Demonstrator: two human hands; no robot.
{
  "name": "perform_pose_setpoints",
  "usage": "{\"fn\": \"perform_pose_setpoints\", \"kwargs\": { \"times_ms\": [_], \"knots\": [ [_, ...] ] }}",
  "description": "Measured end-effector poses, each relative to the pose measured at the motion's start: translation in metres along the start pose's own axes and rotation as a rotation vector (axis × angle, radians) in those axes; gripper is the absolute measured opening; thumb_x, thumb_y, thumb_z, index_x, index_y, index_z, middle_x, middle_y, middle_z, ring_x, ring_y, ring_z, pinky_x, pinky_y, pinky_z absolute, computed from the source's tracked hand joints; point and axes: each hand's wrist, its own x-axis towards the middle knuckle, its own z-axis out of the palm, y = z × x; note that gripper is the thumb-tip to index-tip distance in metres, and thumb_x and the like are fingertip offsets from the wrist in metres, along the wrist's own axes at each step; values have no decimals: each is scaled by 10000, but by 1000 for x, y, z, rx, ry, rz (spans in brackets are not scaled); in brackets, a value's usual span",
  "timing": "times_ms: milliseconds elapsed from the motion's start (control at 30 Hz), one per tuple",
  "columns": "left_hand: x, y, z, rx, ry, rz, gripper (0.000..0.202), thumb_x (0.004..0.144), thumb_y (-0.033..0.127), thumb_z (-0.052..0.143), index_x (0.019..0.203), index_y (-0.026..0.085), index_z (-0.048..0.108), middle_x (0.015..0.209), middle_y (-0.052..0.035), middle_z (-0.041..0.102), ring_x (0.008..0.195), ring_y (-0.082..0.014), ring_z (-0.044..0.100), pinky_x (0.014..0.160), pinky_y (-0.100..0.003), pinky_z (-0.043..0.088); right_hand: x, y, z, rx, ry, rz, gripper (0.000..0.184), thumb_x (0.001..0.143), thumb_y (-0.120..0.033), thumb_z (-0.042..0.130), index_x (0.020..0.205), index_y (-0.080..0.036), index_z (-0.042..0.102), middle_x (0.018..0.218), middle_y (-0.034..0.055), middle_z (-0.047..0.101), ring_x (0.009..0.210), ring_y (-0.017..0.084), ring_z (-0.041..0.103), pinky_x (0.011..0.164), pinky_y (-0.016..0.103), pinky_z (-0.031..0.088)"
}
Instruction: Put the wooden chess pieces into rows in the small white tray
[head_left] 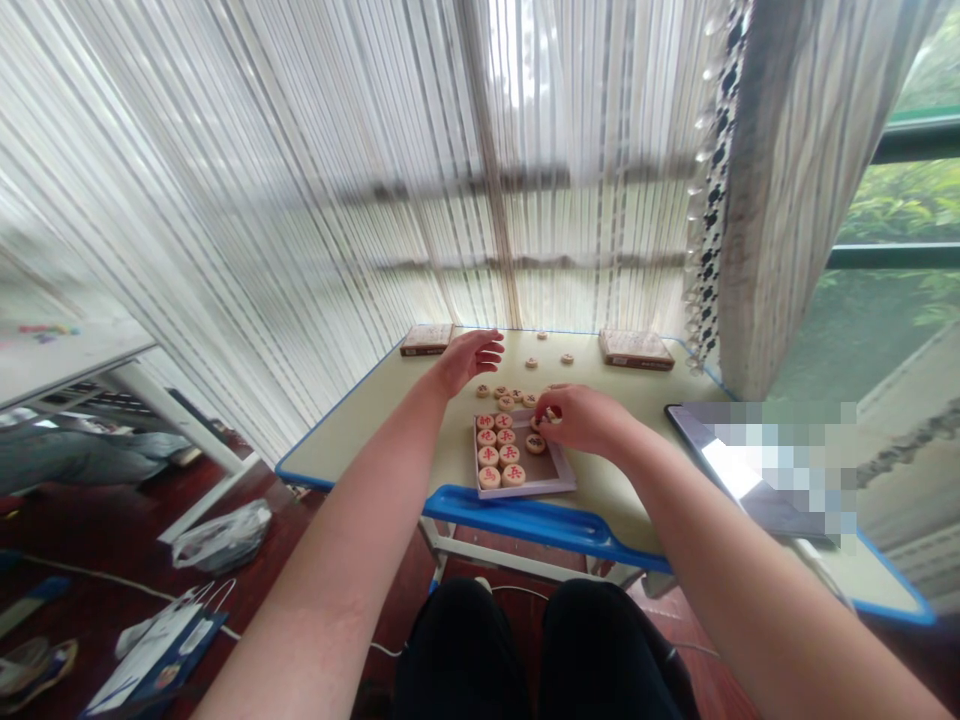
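A shallow cardboard box (551,488) lies near the front of the desk. Two columns of red-marked xiangqi pieces (489,455) fill its left side, and one dark-marked xiangqi piece (535,444) sits further right. My right hand (581,415) reaches over the box's right rear part, its fingers pinched on a round wooden xiangqi piece (538,425) that they partly cover. Above the desk's left rear, my left hand (474,357) is held with fingers apart and nothing in it. Between the hands, behind the box, a cluster of loose xiangqi pieces (506,403) lies on the desktop.
Several more pieces (567,359) are scattered toward the back edge. Flat boxes stand at the rear left (427,340) and rear right (636,349). A tablet (694,430) rests along the right side. The desk's blue front tray (525,515) is above my knees.
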Motion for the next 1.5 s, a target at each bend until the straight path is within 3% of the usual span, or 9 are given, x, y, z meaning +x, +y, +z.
{"fn": "perform_pose_setpoints", "kwargs": {
  "times_ms": [233,433,633,833,1033,1133,1233,1333,1500],
  "knots": [
    [-1,1,0,13,10,-12,326,661,385,610,854,122,599,756,-64,619,635,-109,572,572,-234,441,-8,-8,-9,120,-110,-134,192,636,-307,611,811,-268,681,788,10,644,680,154,546,591,240,375],
    [0,0,-2,14,-14,-14,249,637,231,564,859,126,599,766,-56,615,651,-114,570,584,-235,448,-8,-8,-8,96,-167,-130,157,625,-270,595,759,-276,677,685,-8,638,591,137,531,503,233,338],
    [4,-2,-6,-20,16,-64,285,573,128,476,827,118,604,739,-51,607,617,-111,557,571,-246,448,-9,-8,-8,10,-138,-64,215,583,-395,649,749,-263,679,690,18,635,572,146,522,472,245,312],
    [5,-5,-11,-87,81,-98,257,598,163,478,811,125,617,705,-42,605,602,-103,543,553,-230,441,-10,-9,-8,41,-148,-134,144,613,-285,617,745,-281,674,673,-8,631,573,131,519,482,234,317],
    [8,-6,-13,-82,116,-91,247,667,289,478,793,138,627,704,-57,611,585,-111,539,531,-229,431,-10,-6,-10,10,-154,-74,181,601,-354,634,760,-279,679,680,4,638,560,136,515,466,240,294],
    [13,-15,-16,82,178,-50,244,697,347,478,745,152,617,689,-51,603,571,-114,525,523,-232,412,-10,-5,-10,7,-151,-57,184,594,-362,637,756,-283,676,671,1,634,549,137,511,457,243,287],
    [16,-30,-21,487,279,62,189,672,357,561,643,171,577,653,-41,581,643,-141,529,567,-232,398,-9,-3,-9,7,-151,-43,176,595,-356,639,749,-280,673,668,3,628,554,140,510,461,248,289],
    [16,-40,-26,866,286,138,198,620,356,644,591,182,554,643,-50,572,764,-182,537,655,-244,395,-8,-3,-9,-5,-152,-43,174,598,-351,639,752,-278,674,680,5,627,574,142,515,480,250,298],
    [13,-38,-25,1224,278,111,265,695,416,563,767,165,608,734,-60,619,749,-177,558,705,-269,398,-7,-2,-9,-38,-169,-28,226,614,-377,616,806,-271,668,721,10,635,604,147,530,486,244,302]
  ]
}}
